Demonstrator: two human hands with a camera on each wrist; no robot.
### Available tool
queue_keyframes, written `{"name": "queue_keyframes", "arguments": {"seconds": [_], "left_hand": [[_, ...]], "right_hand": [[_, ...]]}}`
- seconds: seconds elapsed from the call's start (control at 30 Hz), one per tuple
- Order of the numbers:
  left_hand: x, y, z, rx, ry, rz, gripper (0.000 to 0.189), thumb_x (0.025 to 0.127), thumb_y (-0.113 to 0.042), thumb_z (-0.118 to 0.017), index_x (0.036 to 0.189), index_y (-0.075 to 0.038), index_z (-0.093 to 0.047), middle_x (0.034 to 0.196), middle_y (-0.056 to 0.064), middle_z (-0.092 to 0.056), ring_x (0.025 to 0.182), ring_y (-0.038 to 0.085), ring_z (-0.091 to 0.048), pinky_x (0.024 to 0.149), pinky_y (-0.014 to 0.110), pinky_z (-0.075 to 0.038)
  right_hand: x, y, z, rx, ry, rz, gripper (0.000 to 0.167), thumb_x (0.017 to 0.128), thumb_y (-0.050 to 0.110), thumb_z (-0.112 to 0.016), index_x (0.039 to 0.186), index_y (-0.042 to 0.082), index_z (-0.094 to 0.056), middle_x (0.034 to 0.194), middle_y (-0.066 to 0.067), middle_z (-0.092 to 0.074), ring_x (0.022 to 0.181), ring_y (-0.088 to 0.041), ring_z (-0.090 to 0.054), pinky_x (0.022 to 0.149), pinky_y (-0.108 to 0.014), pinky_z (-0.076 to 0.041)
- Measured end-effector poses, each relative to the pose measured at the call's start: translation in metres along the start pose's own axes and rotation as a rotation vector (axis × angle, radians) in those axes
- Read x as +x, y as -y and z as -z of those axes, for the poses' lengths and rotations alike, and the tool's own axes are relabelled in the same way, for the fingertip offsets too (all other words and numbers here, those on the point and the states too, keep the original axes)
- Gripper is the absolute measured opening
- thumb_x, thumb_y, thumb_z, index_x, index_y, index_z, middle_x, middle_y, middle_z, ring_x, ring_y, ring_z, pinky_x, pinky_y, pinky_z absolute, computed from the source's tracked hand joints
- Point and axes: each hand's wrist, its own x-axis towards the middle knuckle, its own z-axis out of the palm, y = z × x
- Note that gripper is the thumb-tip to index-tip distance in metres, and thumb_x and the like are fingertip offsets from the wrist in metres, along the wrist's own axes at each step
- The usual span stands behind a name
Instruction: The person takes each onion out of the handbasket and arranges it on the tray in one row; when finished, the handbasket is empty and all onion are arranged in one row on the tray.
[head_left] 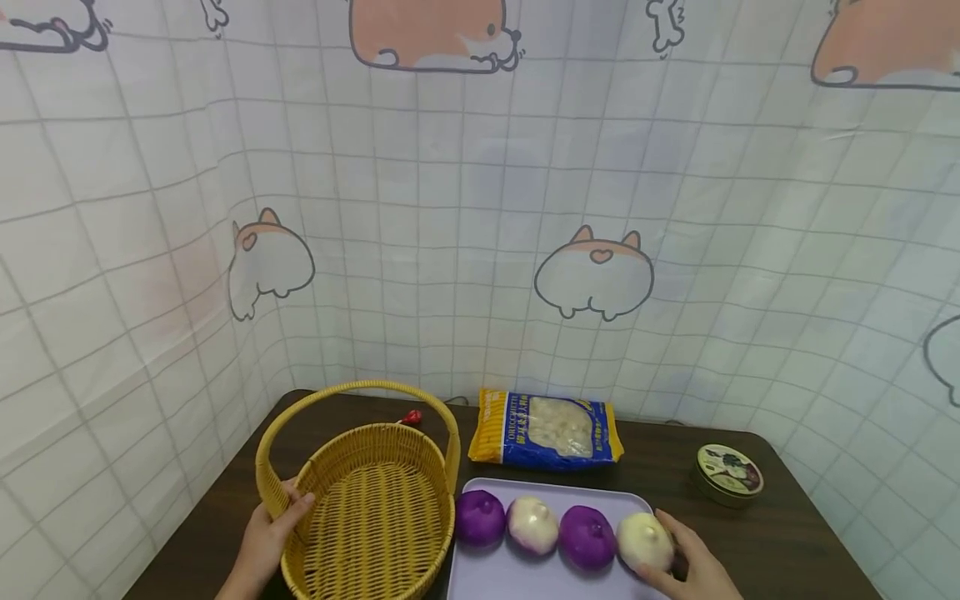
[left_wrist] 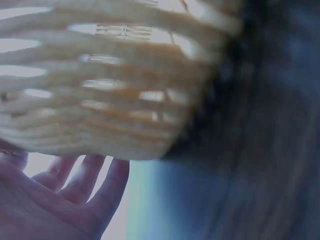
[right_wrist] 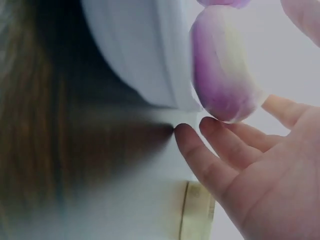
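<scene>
At the left of the head view, my left hand (head_left: 267, 533) holds the side of a yellow wicker basket (head_left: 367, 517) where the tall handle joins it. The thumb lies over the rim, and the left wrist view shows fingers (left_wrist: 112, 187) against the outer weave. A lilac tray (head_left: 517, 579) bears a row of purple and white round vegetables that look like turnips. Around the rightmost, a pale turnip (head_left: 643, 542), my right hand (head_left: 693, 562) is spread. In the right wrist view, fingertips (right_wrist: 212, 127) are at this turnip's (right_wrist: 220, 65) side, while the thumb stands apart from it.
Behind the tray lies a blue and yellow pasta bag (head_left: 558, 429). A round tin (head_left: 727, 473) stands at the right of the dark table (head_left: 787, 533). Some small red thing (head_left: 412, 417) is behind the basket. A patterned cloth (head_left: 450, 208) hangs beyond the table.
</scene>
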Motion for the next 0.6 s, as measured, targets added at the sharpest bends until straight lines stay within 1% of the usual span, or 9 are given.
{"name": "queue_keyframes", "arguments": {"seconds": [0.1,0.2,0.27,0.33,0.37,0.4,0.47,0.53,0.6], "left_hand": [[-0.002,-0.004,0.001,0.049,0.030,0.001,0.038,0.099,-0.032,-0.058,0.100,0.004,-0.045,0.146,0.029,-0.038,0.137,0.051,-0.027,0.097,0.060,-0.037],[-0.004,-0.009,0.001,0.120,0.038,0.026,0.036,0.099,-0.035,-0.058,0.104,0.000,-0.050,0.132,0.025,-0.050,0.128,0.046,-0.042,0.087,0.046,-0.043],[-0.006,-0.013,0.002,0.165,0.047,0.044,0.037,0.098,-0.036,-0.059,0.110,-0.001,-0.053,0.127,0.023,-0.053,0.122,0.042,-0.048,0.083,0.041,-0.045],[-0.006,-0.018,0.005,0.196,0.072,0.063,0.042,0.098,-0.037,-0.059,0.121,-0.002,-0.054,0.128,0.024,-0.052,0.118,0.039,-0.051,0.082,0.041,-0.049],[-0.006,-0.021,0.007,0.209,0.094,0.067,0.047,0.098,-0.038,-0.058,0.127,-0.002,-0.052,0.137,0.027,-0.047,0.124,0.042,-0.048,0.085,0.044,-0.050],[-0.006,-0.025,0.010,0.223,0.115,0.067,0.052,0.098,-0.039,-0.058,0.133,-0.001,-0.048,0.140,0.029,-0.044,0.123,0.043,-0.048,0.086,0.045,-0.050],[-0.006,-0.035,0.015,0.218,0.166,0.055,0.062,0.099,-0.041,-0.056,0.143,-0.001,-0.038,0.149,0.031,-0.033,0.133,0.047,-0.037,0.094,0.052,-0.046],[-0.006,-0.047,0.021,0.214,0.199,0.018,0.068,0.100,-0.040,-0.055,0.148,-0.001,-0.027,0.151,0.031,-0.028,0.136,0.048,-0.033,0.098,0.055,-0.043],[-0.010,-0.060,0.026,0.221,0.214,-0.045,0.071,0.100,-0.038,-0.054,0.150,-0.001,-0.019,0.152,0.031,-0.026,0.137,0.048,-0.030,0.100,0.055,-0.042]], "right_hand": [[-0.003,-0.001,0.006,-0.025,0.024,-0.005,0.088,0.083,0.035,-0.077,0.145,-0.008,-0.031,0.141,-0.035,-0.037,0.118,-0.046,-0.052,0.088,-0.049,-0.051],[-0.004,-0.002,0.017,-0.083,0.043,-0.004,0.088,0.085,0.037,-0.075,0.145,-0.009,-0.028,0.141,-0.040,-0.032,0.112,-0.051,-0.054,0.084,-0.056,-0.050],[-0.003,-0.002,0.025,-0.102,0.065,-0.009,0.088,0.087,0.038,-0.072,0.146,-0.009,-0.025,0.142,-0.042,-0.028,0.110,-0.054,-0.053,0.081,-0.056,-0.051],[-0.003,-0.002,0.034,-0.124,0.075,0.001,0.088,0.089,0.038,-0.070,0.145,-0.010,-0.023,0.141,-0.043,-0.027,0.110,-0.057,-0.051,0.080,-0.056,-0.052],[-0.002,-0.002,0.038,-0.128,0.081,0.002,0.087,0.090,0.039,-0.068,0.146,-0.011,-0.022,0.142,-0.043,-0.026,0.111,-0.059,-0.049,0.080,-0.057,-0.052],[-0.001,-0.001,0.042,-0.140,0.083,0.013,0.087,0.091,0.039,-0.067,0.145,-0.012,-0.021,0.142,-0.043,-0.026,0.114,-0.060,-0.047,0.081,-0.057,-0.051],[0.000,0.002,0.052,-0.177,0.091,0.023,0.088,0.093,0.042,-0.065,0.144,-0.014,-0.021,0.142,-0.043,-0.025,0.117,-0.061,-0.043,0.085,-0.059,-0.049],[0.003,0.007,0.062,-0.227,0.106,0.029,0.088,0.094,0.045,-0.061,0.144,-0.015,-0.021,0.142,-0.043,-0.025,0.121,-0.062,-0.038,0.088,-0.063,-0.045],[0.005,0.013,0.070,-0.285,0.119,0.040,0.089,0.094,0.049,-0.060,0.144,-0.016,-0.022,0.143,-0.044,-0.024,0.124,-0.063,-0.034,0.089,-0.066,-0.042]]}}
